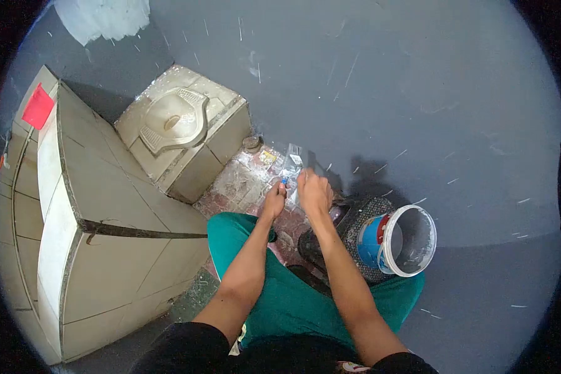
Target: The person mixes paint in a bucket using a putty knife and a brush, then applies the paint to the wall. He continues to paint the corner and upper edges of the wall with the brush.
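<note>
My left hand (275, 198) is closed around the blue handle of a scraper, thumb along the top. The scraper's pale, flared blade (292, 161) points away from me over the speckled floor. Beside the blade, my right hand (315, 192) is closed with its fingers bent down at the blade's right edge; I cannot tell what is in its fingers. To the right of my right forearm, a white-rimmed bucket (411, 240) with a blue and red label leans tilted, its open mouth facing up and right, smeared inside with white.
A squat toilet (173, 119) sits on a tiled step at the left. A low tiled wall (121, 274) with a red container (38, 107) on top runs down the left side. Grey wall (417, 93) rises ahead and right, marked with white streaks. White debris covers the floor (237, 181).
</note>
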A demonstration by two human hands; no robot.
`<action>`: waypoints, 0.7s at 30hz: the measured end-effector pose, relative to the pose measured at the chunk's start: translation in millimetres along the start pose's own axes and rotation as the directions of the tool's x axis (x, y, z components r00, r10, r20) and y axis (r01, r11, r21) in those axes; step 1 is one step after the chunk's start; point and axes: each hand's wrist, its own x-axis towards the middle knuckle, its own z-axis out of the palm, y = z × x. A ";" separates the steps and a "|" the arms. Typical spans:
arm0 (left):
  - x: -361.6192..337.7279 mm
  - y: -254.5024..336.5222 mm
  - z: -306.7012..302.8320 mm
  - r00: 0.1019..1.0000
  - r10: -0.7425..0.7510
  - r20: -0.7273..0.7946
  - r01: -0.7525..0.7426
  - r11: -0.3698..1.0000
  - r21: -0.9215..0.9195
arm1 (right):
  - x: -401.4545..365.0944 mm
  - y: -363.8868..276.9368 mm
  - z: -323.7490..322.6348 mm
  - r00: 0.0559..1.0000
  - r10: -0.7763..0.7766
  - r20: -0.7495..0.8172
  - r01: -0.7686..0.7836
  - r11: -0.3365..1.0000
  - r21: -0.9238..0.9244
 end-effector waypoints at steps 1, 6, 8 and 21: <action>-0.7 -0.3 0.6 0.999 0.032 -0.032 -0.031 0.999 0.028 | 1.7 -0.8 0.2 1.000 0.013 0.016 -0.013 1.000 -0.016; -7.2 11.7 -5.4 0.997 0.034 -0.076 -0.024 0.991 0.132 | 10.5 -5.1 -8.4 1.000 -0.027 0.014 0.027 0.999 0.032; -8.0 16.3 -7.4 0.996 0.042 -0.083 -0.030 0.989 0.148 | 15.7 -8.6 -7.9 1.000 -0.019 0.008 0.019 0.999 0.040; -8.2 18.3 -8.6 0.992 0.085 -0.091 -0.068 0.982 0.178 | 35.6 -9.6 -11.6 0.996 0.050 -0.076 -0.043 0.994 0.098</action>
